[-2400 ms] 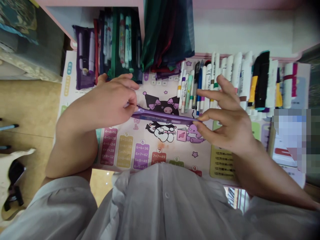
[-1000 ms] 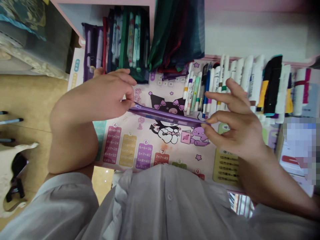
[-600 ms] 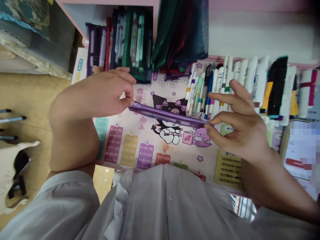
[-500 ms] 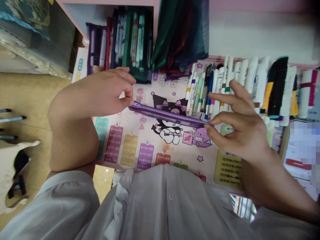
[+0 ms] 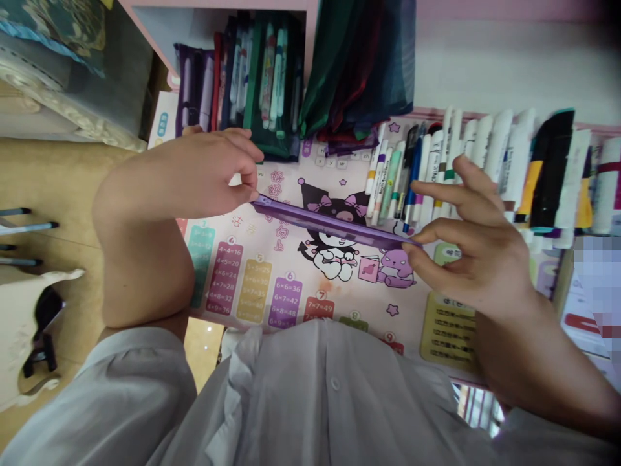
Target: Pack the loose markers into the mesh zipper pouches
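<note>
A purple zippered mesh pouch [image 5: 334, 224] is stretched edge-on between my two hands above the printed desk mat. My left hand [image 5: 208, 169] pinches its left end beside the zipper pull, thumb against forefinger. At the other end, the thumb and forefinger of my right hand [image 5: 475, 249] are closed on the pouch's corner, while the other fingers stick out. The pouch looks thin from this angle; what it may contain cannot be made out.
Several pens and markers [image 5: 417, 162] lie in a row at the back right. Filled mesh pouches [image 5: 272, 84] stand in a pink shelf compartment at the back left. Green, red and blue mesh pouches [image 5: 363, 65] hang beside it. A cartoon desk mat [image 5: 310, 304] covers the desk.
The whole scene sits slightly further right in the picture, as the camera has turned a little. Both hands keep their pinch on the pouch, which has barely moved.
</note>
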{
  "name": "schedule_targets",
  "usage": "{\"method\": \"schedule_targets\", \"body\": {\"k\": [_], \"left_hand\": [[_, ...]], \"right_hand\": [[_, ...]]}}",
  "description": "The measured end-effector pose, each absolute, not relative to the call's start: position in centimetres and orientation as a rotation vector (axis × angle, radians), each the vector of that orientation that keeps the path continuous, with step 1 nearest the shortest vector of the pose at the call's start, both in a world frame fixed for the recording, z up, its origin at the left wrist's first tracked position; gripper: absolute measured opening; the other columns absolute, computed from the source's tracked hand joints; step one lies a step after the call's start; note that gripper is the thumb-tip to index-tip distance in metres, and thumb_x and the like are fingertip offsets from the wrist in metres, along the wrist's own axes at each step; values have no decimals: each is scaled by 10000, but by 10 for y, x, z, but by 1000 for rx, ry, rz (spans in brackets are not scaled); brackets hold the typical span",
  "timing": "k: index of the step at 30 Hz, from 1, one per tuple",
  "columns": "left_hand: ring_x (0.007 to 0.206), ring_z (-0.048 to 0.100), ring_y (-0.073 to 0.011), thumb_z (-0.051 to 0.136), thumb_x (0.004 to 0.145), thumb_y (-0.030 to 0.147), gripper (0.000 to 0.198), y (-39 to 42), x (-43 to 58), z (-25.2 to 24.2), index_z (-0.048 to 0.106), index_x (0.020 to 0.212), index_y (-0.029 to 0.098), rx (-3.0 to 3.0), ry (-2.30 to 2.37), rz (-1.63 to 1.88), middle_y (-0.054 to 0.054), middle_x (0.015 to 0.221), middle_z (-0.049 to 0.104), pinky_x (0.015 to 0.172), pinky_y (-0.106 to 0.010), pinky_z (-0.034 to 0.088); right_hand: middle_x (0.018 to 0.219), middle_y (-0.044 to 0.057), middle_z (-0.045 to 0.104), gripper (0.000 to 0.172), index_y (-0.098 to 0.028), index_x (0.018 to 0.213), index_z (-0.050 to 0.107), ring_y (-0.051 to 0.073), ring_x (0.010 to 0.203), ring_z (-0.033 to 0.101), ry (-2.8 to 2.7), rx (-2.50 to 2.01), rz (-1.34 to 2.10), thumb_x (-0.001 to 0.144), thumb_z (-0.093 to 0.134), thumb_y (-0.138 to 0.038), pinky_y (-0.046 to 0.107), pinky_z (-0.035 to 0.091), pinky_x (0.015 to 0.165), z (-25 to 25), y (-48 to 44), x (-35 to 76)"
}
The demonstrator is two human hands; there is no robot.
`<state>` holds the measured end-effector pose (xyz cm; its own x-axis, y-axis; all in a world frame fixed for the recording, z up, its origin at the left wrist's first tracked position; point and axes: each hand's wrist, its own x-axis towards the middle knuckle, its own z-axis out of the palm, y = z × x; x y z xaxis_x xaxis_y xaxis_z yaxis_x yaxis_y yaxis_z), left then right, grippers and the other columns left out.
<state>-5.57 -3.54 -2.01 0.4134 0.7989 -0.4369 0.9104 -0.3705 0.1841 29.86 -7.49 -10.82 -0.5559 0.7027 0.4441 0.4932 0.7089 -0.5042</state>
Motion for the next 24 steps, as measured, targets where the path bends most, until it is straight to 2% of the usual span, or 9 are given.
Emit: {"method": "schedule_targets", "body": {"k": [4,9,14,20,24], "left_hand": [[1418,410,-276,382,864,419,379,-35,-58,-18,694,828,206,2278,1484,-385,-37,1444,545,1169,-440,321],[1427,403,-276,376,840,444,394,-33,-65,-20,689,793,209,2299,1490,-409,-39,1425,562,1165,-474,323],[1405,417,-265,373,853,500,435,-32,-69,-22,687,794,204,2326,1461,-382,-30,1426,569,1168,-428,319],[1417,410,-249,365,898,446,422,-33,-70,-21,689,830,184,2339,1449,-414,-45,1417,565,1161,-428,327],[1401,423,-276,398,891,541,446,-32,-73,-21,684,836,204,2286,1475,-361,-26,1429,561,1166,-416,326]], "right_hand": [[1437,-41,574,170,-224,694,560,384,1431,402,-2269,-899,421,732,714,-164,636,271,1220,-108,-74,297],[1418,-51,585,156,-233,683,566,373,1409,439,-2263,-915,425,745,700,-182,641,275,1220,-107,-75,296],[1419,-49,585,157,-234,683,561,373,1399,454,-2261,-929,428,746,690,-172,643,278,1217,-106,-76,296],[1426,-47,584,164,-236,685,552,374,1374,485,-2261,-926,438,741,690,-169,649,275,1215,-106,-76,296],[1429,-50,582,161,-234,686,553,386,1395,455,-2258,-923,438,740,691,-171,650,280,1213,-107,-76,297]]}}
